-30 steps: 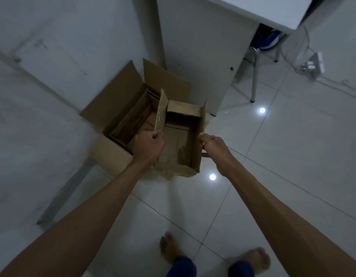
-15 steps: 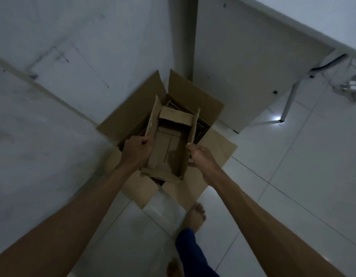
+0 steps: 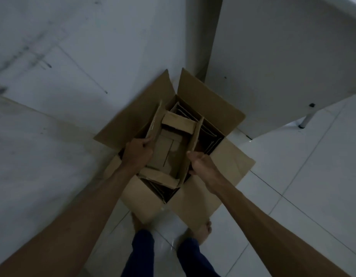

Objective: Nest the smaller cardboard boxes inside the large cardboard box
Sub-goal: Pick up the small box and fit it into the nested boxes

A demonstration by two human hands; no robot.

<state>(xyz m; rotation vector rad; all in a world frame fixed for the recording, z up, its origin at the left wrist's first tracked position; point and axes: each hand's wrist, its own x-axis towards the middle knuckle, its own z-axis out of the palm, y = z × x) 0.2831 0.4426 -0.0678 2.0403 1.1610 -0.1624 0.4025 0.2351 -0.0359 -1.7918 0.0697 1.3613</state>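
The large cardboard box stands open on the floor in the corner, its four flaps spread outward. A smaller open cardboard box sits in its mouth, flaps up. My left hand grips the smaller box's left flap and wall. My right hand grips its right wall near the front. Edges of other cardboard pieces show inside the large box, beside and below the smaller one; how many I cannot tell.
A white wall runs behind and left of the box. A white desk panel stands to the right, with a metal leg on the tiled floor. My bare feet touch the near flaps.
The smaller box has moved from the large box's right edge to its mouth and sunk lower into it. I have stepped closer, both feet now at the near flaps.
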